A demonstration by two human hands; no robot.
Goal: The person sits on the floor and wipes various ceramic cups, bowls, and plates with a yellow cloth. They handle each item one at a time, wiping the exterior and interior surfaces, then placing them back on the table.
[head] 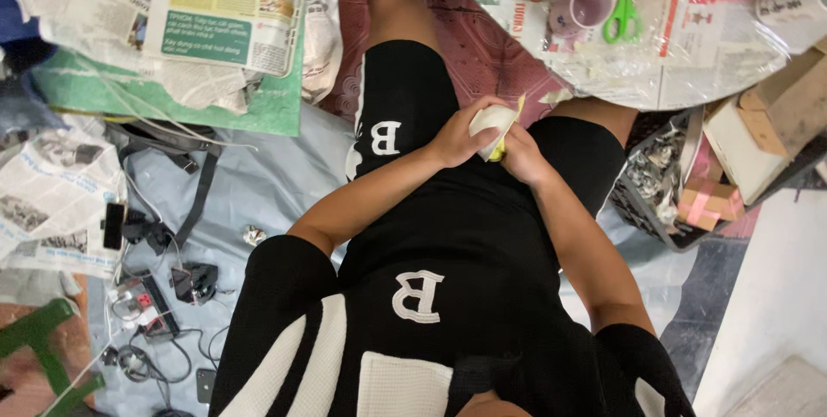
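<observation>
Starting at the left of the frame, I see newspaper sheets (52, 202) and a tangle of cables and small devices (146, 296) lying on the grey floor sheet (258, 184).

Just right of the frame's middle, both hands meet over the lap. My left hand (457, 137) wraps its grip over a small pale cup-like piece (489, 118), thumb and fingers curled round its rounded side. My right hand (521, 154) is clenched against it from the lower right, pinching a yellow scrap (500, 152) that shows beside and beneath the piece; I cannot tell whether that scrap is cloth, sponge or paper.

I judge the piece light, stiff and smooth, probably ceramic, so fragile and a little slippery; holding it by the rounded body, as now, looks safest. Its long axis seems to run from lower left to upper right, but which end is the mouth is hidden.

At the upper right, a round counter (689, 64) covered with newspaper under clear plastic carries mugs (590, 3) and green-handled scissors (622, 19). Cardboard boxes (775, 115) sit below it.
</observation>
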